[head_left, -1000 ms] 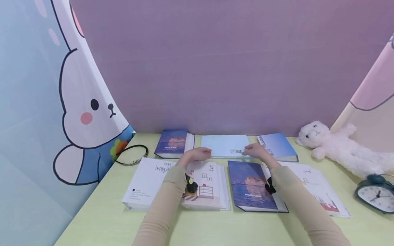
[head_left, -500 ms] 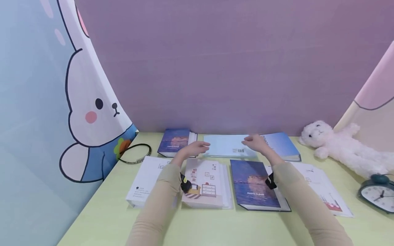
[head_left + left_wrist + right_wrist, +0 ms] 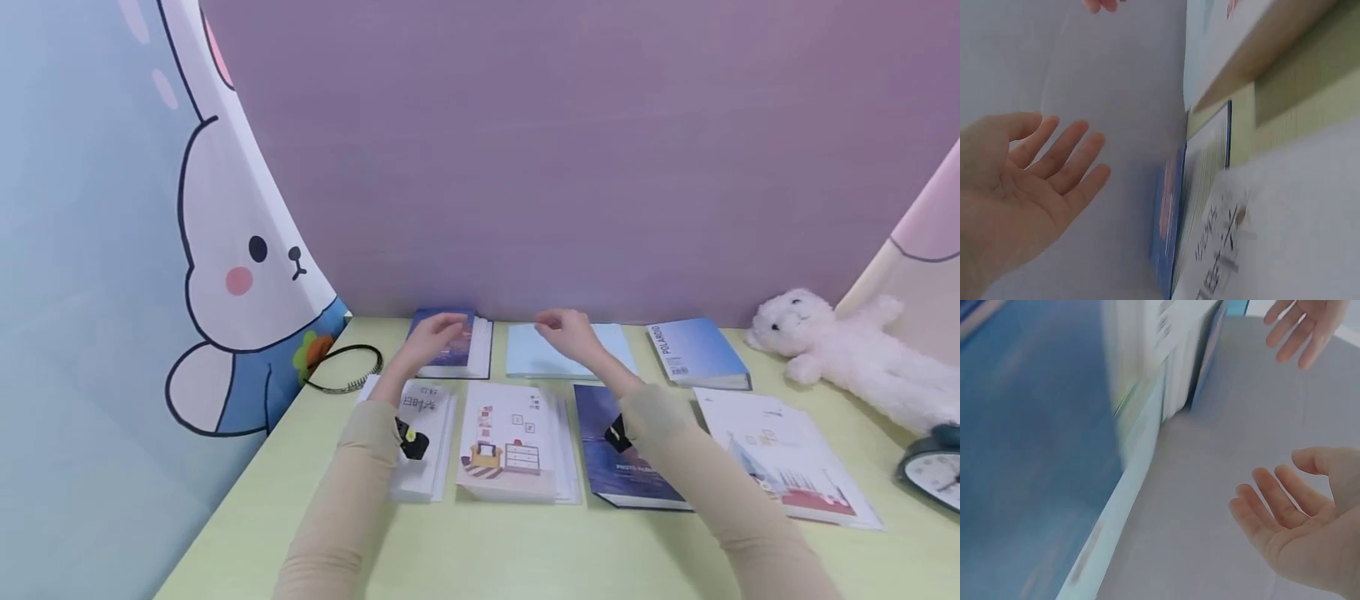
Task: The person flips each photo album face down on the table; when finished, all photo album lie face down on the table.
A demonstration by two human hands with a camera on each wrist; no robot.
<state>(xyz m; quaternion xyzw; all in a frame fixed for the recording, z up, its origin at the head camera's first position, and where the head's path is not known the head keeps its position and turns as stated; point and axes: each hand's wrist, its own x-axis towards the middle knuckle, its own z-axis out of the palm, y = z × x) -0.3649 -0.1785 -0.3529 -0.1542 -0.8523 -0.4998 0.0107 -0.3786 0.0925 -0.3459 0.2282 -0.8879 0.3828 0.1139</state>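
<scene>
Beside open hands (image 3: 431, 335), albums (image 3: 519, 433), headband (image 3: 341, 367).

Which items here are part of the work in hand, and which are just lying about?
In hand: left hand over the dark blue album; right hand over the light blue album; both open.

Lying about: plush lamb, clock, black headband, POLAROID album.

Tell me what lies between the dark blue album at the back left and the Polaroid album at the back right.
In the head view, a pale blue album lies flat between the dark blue album and the Polaroid album.
</scene>
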